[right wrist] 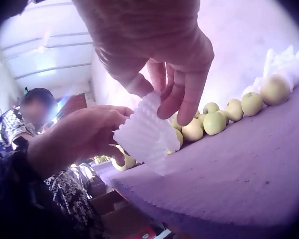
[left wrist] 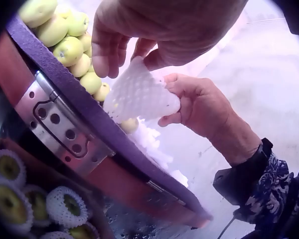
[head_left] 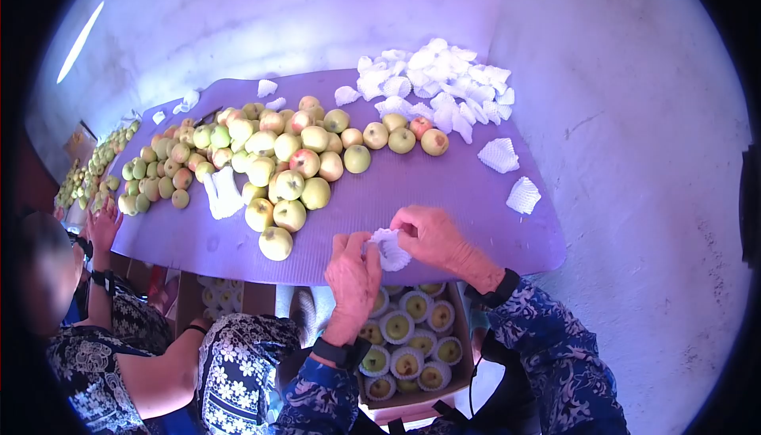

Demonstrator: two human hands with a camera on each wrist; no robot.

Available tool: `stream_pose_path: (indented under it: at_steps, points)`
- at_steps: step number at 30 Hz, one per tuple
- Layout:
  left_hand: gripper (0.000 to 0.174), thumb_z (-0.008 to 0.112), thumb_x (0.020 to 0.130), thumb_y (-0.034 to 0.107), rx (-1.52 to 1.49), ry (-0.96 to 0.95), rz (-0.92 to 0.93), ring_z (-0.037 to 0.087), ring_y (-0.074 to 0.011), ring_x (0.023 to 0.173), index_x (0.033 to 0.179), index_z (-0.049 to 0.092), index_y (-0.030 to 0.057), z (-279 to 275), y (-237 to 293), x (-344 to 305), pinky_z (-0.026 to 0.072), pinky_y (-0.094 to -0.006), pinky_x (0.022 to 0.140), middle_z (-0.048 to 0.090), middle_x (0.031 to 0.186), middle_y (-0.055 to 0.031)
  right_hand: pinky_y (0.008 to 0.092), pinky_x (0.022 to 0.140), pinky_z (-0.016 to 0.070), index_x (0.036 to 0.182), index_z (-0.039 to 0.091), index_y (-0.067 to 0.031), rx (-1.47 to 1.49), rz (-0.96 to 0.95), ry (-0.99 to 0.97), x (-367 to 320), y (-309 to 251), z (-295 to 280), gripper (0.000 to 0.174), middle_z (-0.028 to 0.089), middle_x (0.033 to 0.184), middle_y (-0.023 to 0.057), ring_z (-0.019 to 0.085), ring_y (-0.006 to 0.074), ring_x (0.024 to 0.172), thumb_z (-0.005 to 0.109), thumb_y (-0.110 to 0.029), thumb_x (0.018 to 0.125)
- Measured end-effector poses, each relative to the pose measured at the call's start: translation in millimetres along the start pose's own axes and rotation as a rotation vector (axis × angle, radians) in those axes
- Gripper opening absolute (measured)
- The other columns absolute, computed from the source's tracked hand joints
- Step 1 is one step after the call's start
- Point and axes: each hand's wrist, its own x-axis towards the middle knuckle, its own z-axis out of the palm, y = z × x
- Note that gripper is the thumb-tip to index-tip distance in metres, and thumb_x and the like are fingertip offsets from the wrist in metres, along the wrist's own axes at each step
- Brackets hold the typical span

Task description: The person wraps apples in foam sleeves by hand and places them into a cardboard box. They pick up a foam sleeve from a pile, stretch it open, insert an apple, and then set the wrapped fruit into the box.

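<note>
A white foam net sleeve (head_left: 390, 249) is stretched between both hands above the near edge of the purple table (head_left: 444, 189). My left hand (head_left: 351, 275) pinches its left side and my right hand (head_left: 434, 238) pinches the opposite side. The left wrist view shows the sleeve (left wrist: 142, 94) hanging from the fingertips of the left hand (left wrist: 169, 30), with the right hand (left wrist: 204, 107) on its other edge. In the right wrist view the net (right wrist: 147, 134) looks ribbed, held by the right hand (right wrist: 154, 55) and the left hand (right wrist: 79, 137).
Apples (head_left: 261, 143) are heaped across the table's left and middle, with a pile of foam sleeves (head_left: 436, 74) at the back right. Below the near edge stands a carton of sleeved apples (head_left: 408, 364). Another person (head_left: 103, 348) sits at the left beside another box (head_left: 189, 300).
</note>
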Motion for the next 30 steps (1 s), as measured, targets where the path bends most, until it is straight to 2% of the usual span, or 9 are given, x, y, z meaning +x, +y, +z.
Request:
stream_pose_path:
  at_steps: [6, 11, 18, 21, 23, 24, 26, 29, 30]
  points:
    - [0.035, 0.067, 0.08, 0.013, 0.189, -0.003, 0.148, 0.062, -0.0366, 0.083, 0.113, 0.053, 0.0098, -1.1, 8.8, -3.6, 0.0498, -0.0449, 0.066, 0.058, 0.098, -0.0137, 0.0298, 0.059, 0.0487, 0.089, 0.064, 0.0007, 0.157, 0.114, -0.055, -1.2, -7.0, 6.2, 0.013, 0.062, 0.068, 0.0087, 0.06, 0.014, 0.063, 0.063, -0.008, 0.079]
    - [0.027, 0.065, 0.08, 0.007, 0.009, -0.076, 0.175, 0.062, -0.0374, 0.081, 0.106, 0.058, 0.0069, -1.2, -9.1, -0.4, 0.0495, -0.0449, 0.067, 0.06, 0.093, -0.0155, 0.0291, 0.06, 0.0486, 0.088, 0.064, 0.0011, 0.185, 0.151, -0.01, -2.6, 4.3, 4.5, 0.013, 0.062, 0.068, 0.009, 0.06, 0.0142, 0.063, 0.061, -0.008, 0.08]
    - [0.018, 0.067, 0.08, 0.009, -0.112, -0.112, 0.147, 0.063, -0.036, 0.076, 0.098, 0.066, 0.0051, -4.0, -16.0, 0.4, 0.0501, -0.0414, 0.067, 0.064, 0.088, -0.0165, 0.0317, 0.062, 0.0495, 0.093, 0.065, -0.0001, 0.052, 0.125, -0.181, 5.4, 21.5, -0.6, 0.018, 0.066, 0.076, 0.0114, 0.063, 0.0178, 0.068, 0.062, -0.013, 0.08]
    - [0.015, 0.069, 0.08, 0.011, -0.092, -0.126, 0.077, 0.064, -0.0328, 0.075, 0.094, 0.066, 0.004, -9.6, -14.1, 2.8, 0.0502, -0.039, 0.065, 0.064, 0.088, -0.0165, 0.0321, 0.062, 0.05, 0.095, 0.065, -0.0006, 0.083, 0.116, -0.238, 6.0, 16.9, 0.2, 0.02, 0.067, 0.078, 0.0116, 0.064, 0.0182, 0.067, 0.063, -0.015, 0.081]
    - [0.014, 0.07, 0.08, 0.009, -0.115, -0.075, 0.089, 0.06, -0.0237, 0.066, 0.092, 0.067, 0.0026, -8.9, -15.5, 2.5, 0.0481, -0.0335, 0.061, 0.063, 0.081, -0.0135, 0.0322, 0.063, 0.0501, 0.096, 0.064, -0.0003, 0.129, 0.109, -0.283, 5.6, 20.3, 1.4, 0.022, 0.067, 0.079, 0.0109, 0.063, 0.0185, 0.067, 0.063, -0.017, 0.082]
    - [0.014, 0.071, 0.08, 0.008, -0.125, -0.046, 0.093, 0.058, -0.0191, 0.062, 0.091, 0.068, 0.002, -8.9, -15.8, 2.7, 0.047, -0.0307, 0.06, 0.062, 0.078, -0.012, 0.0322, 0.063, 0.0501, 0.096, 0.064, 0.0, 0.217, 0.182, -0.316, 5.3, 18.9, -2.2, 0.023, 0.067, 0.079, 0.0105, 0.063, 0.0187, 0.067, 0.064, -0.018, 0.082]
    - [0.013, 0.07, 0.079, 0.007, -0.131, -0.032, 0.079, 0.06, -0.0253, 0.066, 0.091, 0.067, 0.0029, -11.7, -14.8, 2.8, 0.0482, -0.0344, 0.061, 0.062, 0.08, -0.0136, 0.0321, 0.063, 0.0501, 0.097, 0.064, 0.0007, 0.398, 0.325, -0.384, 6.5, 13.9, -9.0, 0.025, 0.067, 0.079, 0.0097, 0.063, 0.0191, 0.066, 0.065, -0.02, 0.082]
    - [0.013, 0.068, 0.079, 0.005, -0.129, 0.039, 0.099, 0.06, -0.0276, 0.066, 0.092, 0.067, 0.0034, -16.0, -12.5, 2.3, 0.0484, -0.036, 0.061, 0.06, 0.08, -0.0134, 0.0334, 0.067, 0.0508, 0.097, 0.063, 0.0016, 0.379, 0.507, -0.279, 15.9, 26.7, -24.6, 0.027, 0.066, 0.078, 0.0095, 0.064, 0.0198, 0.07, 0.064, -0.021, 0.083]
    - [0.013, 0.068, 0.079, 0.004, -0.13, 0.071, 0.115, 0.06, -0.0272, 0.065, 0.092, 0.067, 0.0035, -16.1, -11.3, 2.0, 0.0482, -0.036, 0.06, 0.059, 0.079, -0.0128, 0.0354, 0.069, 0.051, 0.096, 0.064, 0.0017, 0.247, 0.406, -0.103, 18.5, 44.6, -25.7, 0.026, 0.066, 0.079, 0.0121, 0.065, 0.0238, 0.074, 0.064, -0.021, 0.084]
